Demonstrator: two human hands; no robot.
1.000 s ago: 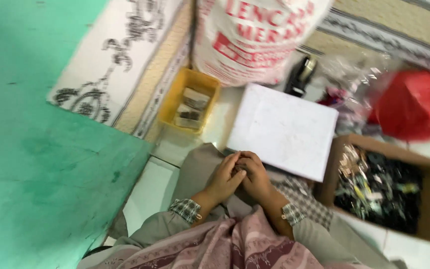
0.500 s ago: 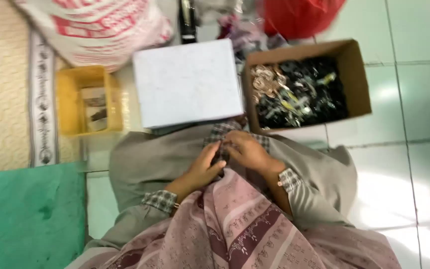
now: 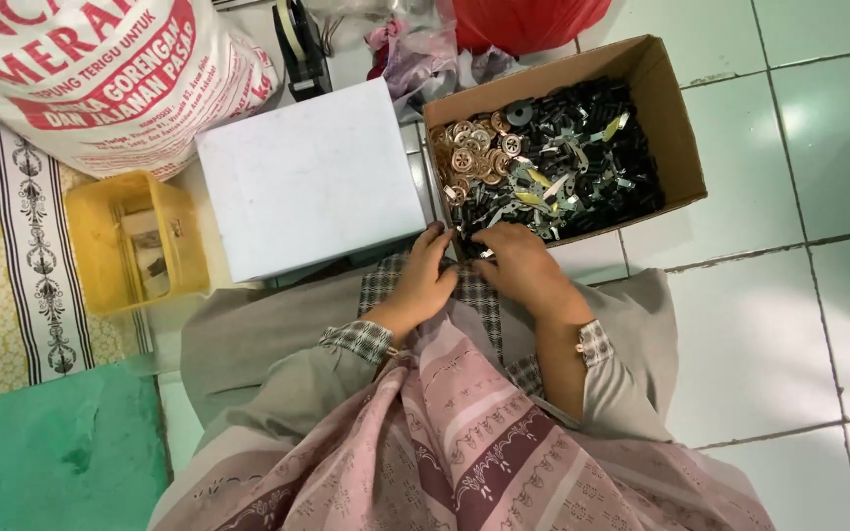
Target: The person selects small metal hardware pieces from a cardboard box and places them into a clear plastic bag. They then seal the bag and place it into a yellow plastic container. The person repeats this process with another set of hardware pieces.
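Hands: left hand (image 3: 427,280) and right hand (image 3: 517,264) are meeting, fingers curled, at the near rim of the cardboard box (image 3: 669,118) of small metal and black parts (image 3: 543,162), grip contents untellable, beside the white box (image 3: 309,177) and yellow tray (image 3: 100,211) sitting left.

The white printed sack (image 3: 100,79) and the red plastic bag (image 3: 528,20) are cut off by the top edge. Fingertips of the left hand (image 3: 425,280) and right hand (image 3: 518,265) hide whatever they pinch at the brown cardboard box's (image 3: 661,108) near edge.
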